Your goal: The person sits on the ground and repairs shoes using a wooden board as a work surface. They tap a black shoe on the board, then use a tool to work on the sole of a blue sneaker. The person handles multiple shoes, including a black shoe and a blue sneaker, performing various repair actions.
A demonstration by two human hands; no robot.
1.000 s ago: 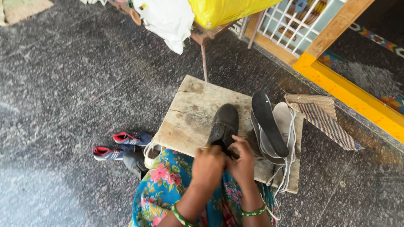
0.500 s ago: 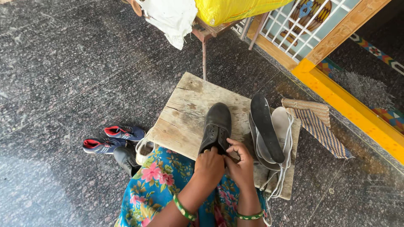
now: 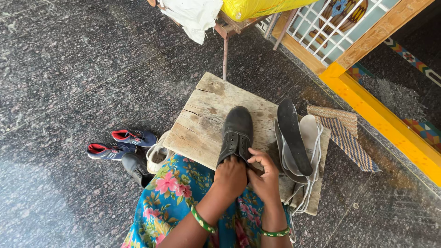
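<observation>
Since half a second earlier we'd barely shifted: left hand gripped black shoe at frame centre on wooden board, right hand pinched its laces. Steadying the heel helped.

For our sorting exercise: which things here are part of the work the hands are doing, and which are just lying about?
In use:
left hand
right hand
black lace-up shoe
wooden board

Lying about:
pile of insoles and laces
blue and red sneakers
white shoe
woven mat
</observation>
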